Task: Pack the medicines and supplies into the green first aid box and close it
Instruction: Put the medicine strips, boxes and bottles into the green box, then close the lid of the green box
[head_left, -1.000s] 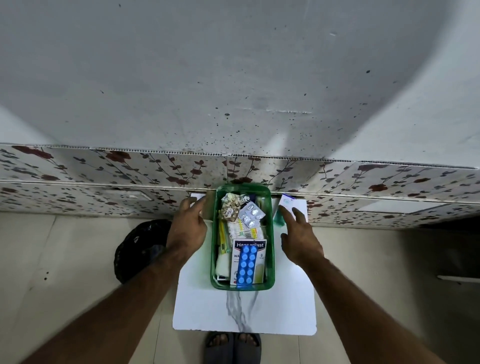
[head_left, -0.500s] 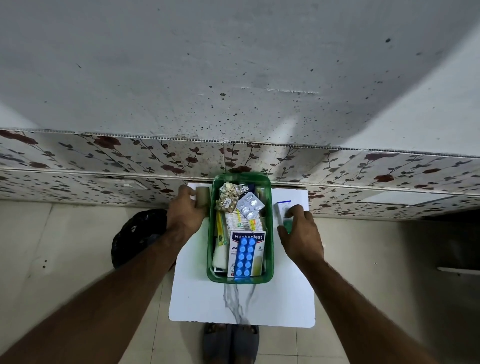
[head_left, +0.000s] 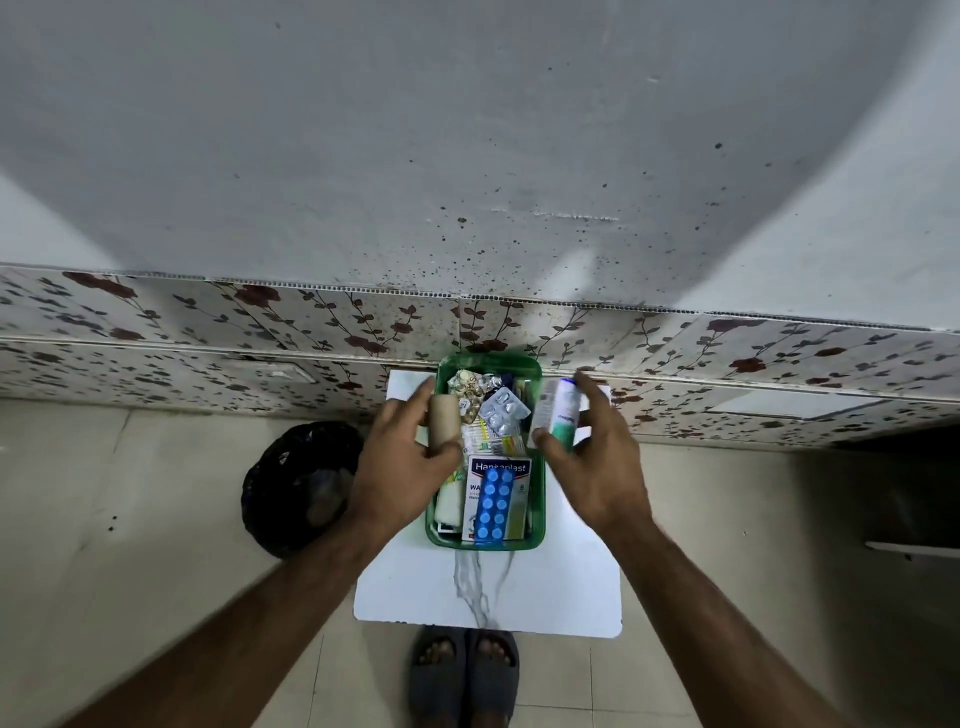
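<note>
Green first aid box (head_left: 537, 519) sits open on white table (head_left: 571, 597) w/ long axis running away from person toward wall. Inside: Hansaplast pack (head_left: 511, 475), blue blister strip (head_left: 493, 506) lying lengthwise on it, silver blister (head_left: 503, 410), crumpled foil (head_left: 467, 387). Left hand (head_left: 402, 467) clamped on tan roll (head_left: 444, 420) over box's left rim. Right hand (head_left: 597, 460) grips white-green tube (head_left: 561, 413), tilted, over right rim.

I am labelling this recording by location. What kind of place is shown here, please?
Probably a room in a home, not a clinic: a tiled floor, floral wall panels below a stained plain wall, and a small white table holding the green first aid box.
</note>
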